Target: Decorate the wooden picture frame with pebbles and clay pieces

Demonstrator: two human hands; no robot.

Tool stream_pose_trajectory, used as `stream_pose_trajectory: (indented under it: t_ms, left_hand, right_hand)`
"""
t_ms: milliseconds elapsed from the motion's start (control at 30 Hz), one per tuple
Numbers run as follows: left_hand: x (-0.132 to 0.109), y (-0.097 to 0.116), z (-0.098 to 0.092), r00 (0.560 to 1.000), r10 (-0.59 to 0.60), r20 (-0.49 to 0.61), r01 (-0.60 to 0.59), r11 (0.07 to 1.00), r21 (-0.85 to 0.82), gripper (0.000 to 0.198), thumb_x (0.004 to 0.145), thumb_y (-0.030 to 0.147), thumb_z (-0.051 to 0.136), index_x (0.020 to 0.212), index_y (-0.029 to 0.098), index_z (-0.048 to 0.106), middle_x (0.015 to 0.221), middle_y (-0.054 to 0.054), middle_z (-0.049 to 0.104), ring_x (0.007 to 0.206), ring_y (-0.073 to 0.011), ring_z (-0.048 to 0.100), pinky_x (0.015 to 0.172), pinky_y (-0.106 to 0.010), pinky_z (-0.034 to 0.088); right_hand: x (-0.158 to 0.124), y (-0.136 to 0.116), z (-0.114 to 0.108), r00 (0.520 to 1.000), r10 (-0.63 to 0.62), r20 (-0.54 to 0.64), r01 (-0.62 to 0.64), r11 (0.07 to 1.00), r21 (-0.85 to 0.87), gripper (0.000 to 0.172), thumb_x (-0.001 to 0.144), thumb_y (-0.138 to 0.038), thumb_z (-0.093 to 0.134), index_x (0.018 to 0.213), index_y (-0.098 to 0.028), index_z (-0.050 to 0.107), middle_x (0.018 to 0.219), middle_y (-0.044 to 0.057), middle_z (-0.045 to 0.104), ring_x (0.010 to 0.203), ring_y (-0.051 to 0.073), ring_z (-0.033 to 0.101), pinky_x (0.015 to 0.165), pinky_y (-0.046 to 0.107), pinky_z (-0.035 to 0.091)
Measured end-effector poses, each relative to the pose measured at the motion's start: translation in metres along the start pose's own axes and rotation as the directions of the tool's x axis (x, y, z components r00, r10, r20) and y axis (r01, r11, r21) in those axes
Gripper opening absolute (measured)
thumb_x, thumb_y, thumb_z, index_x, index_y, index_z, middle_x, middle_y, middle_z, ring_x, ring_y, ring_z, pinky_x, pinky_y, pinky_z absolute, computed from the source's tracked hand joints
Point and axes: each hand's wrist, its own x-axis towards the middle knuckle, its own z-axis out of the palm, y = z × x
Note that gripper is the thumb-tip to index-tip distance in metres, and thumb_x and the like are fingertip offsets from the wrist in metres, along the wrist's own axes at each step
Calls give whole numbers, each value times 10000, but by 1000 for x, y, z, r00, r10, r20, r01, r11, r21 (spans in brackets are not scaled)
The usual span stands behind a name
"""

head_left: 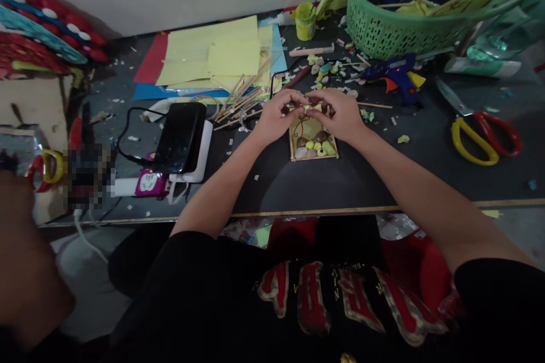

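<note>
A small yellow picture panel [315, 131] with a thin stick border lies on the dark table in front of me. Brown, yellow and pale pebbles [314, 151] line its lower edge, and a curly reddish-brown line runs above them. My left hand [279, 117] is closed at the panel's upper left, thumb and fingers pinched together. From the other side, my right hand [341, 116] bends its fingers over the upper right part. The fingertips of both hands meet near the top edge around something small and pale, largely hidden by the fingers.
Behind are loose sticks [242, 103], yellow paper sheets [191, 57], a yellow paint cup [305, 22] and a green basket [383, 31]. A blue glue gun [394, 75] and scissors [477, 125] lie right; a phone [179, 136] left. Another person's arm [29, 261] is at far left.
</note>
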Motion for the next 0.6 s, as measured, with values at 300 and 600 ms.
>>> stream_pose_trajectory:
  t_ms: [300, 600]
  left_hand:
    - [-8, 17, -5, 994, -57, 89, 48, 994, 103, 150, 899, 276, 611, 990, 208, 709, 966, -34, 750, 884, -126, 681, 753, -243, 508]
    - [-9, 33, -8, 917, 18, 398, -157, 934, 320, 144, 898, 291, 623, 1008, 233, 694, 897, 6, 766, 877, -139, 711, 839, -273, 504]
  right_hand:
    - [-2, -4, -12, 979, 202, -28, -204, 954, -222, 380, 981, -467, 399, 1013, -231, 694, 1006, 91, 721, 844, 221, 651, 826, 369, 495]
    - [0, 10, -20, 934, 313, -170, -354, 867, -351, 428, 963, -282, 353, 1346, -216, 530, 1142, 124, 691, 1100, 293, 597, 978, 480, 465]
